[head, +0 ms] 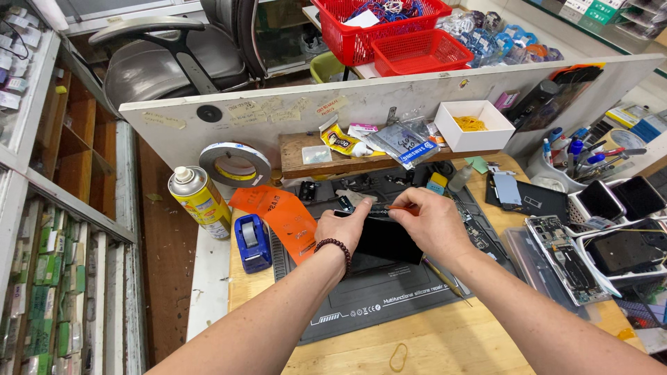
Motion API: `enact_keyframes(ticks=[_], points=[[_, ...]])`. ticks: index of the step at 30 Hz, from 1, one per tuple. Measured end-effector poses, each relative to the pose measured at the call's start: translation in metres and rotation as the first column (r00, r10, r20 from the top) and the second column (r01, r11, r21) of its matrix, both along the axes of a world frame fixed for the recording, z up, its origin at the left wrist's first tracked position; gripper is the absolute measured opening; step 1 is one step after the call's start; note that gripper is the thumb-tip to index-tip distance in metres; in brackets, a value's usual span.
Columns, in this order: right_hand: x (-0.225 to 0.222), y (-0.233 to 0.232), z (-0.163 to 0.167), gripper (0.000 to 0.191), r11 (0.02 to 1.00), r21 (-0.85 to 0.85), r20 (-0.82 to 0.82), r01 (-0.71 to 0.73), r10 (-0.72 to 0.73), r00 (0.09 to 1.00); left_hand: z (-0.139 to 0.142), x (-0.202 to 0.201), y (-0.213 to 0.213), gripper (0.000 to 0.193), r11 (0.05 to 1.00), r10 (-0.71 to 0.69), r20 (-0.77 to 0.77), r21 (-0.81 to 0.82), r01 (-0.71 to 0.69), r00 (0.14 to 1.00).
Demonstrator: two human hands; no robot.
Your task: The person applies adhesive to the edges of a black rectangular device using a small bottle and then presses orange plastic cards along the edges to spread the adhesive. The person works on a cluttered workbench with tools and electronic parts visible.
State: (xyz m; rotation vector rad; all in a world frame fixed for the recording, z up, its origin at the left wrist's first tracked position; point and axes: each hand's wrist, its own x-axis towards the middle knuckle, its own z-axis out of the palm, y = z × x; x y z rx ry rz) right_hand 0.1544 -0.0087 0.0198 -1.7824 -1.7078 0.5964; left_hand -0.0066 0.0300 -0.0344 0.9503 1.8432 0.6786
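A black phone (386, 240) lies on a dark silicone repair mat (379, 298) on the wooden bench. My left hand (342, 228), with a bead bracelet on its wrist, presses on the phone's top left edge. My right hand (432, 221) rests on the phone's top right and pinches a thin orange-handled tool (401, 206) that points left over the phone's upper edge. Small dark parts (347, 187) lie on the mat just beyond the phone.
An orange strip (278, 217), a blue tape dispenser (252, 240), a yellow spray can (200, 200) and a tape roll (235, 164) stand at the left. Opened phones (564, 255) and a pen cup (564, 161) sit at the right. A white box (474, 125) is on the back shelf.
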Motion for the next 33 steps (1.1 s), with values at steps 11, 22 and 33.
enact_keyframes(ticks=[11, 22, 33], points=[[-0.007, 0.012, -0.006, 0.017, 0.996, 0.086, 0.079, -0.028, 0.021, 0.997, -0.007, 0.002, 0.003, 0.085, 1.0, 0.014, -0.034, 0.026, -0.014, 0.999], [-0.001, -0.004, 0.004, 0.016, 0.994, 0.068, 0.013, -0.091, 0.09, 0.996, -0.006, 0.003, 0.005, 0.088, 1.0, -0.001, -0.036, 0.01, 0.002, 0.999], [-0.007, 0.001, -0.009, 0.015, 0.987, 0.093, 0.141, -0.128, 0.114, 0.983, -0.009, 0.003, 0.007, 0.088, 1.0, 0.01, -0.051, 0.002, -0.01, 0.999]])
